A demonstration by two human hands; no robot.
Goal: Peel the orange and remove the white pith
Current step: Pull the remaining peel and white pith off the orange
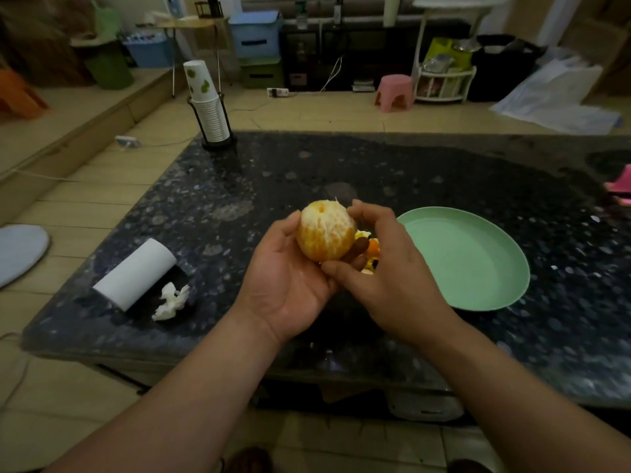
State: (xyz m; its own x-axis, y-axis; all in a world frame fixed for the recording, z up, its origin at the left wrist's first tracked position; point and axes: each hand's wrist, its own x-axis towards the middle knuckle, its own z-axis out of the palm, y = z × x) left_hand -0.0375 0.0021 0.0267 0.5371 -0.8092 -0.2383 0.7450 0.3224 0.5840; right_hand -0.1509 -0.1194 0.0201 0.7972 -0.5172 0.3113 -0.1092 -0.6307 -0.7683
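The round, pith-streaked peeled orange [326, 233] sits above the dark speckled stone tabletop [341, 172], cupped in the left hand [290, 281]. The right hand [382, 268] pinches at its side. Peeling looks finished; white pith remains.

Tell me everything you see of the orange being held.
The orange is round and peeled on the side that shows: pale orange segments under a patchy web of white pith, a small dimple near the top, a thin strand sticking up. It is held above the dark speckled table. The left hand cups it from below and left; the right hand grips its right edge and underside.
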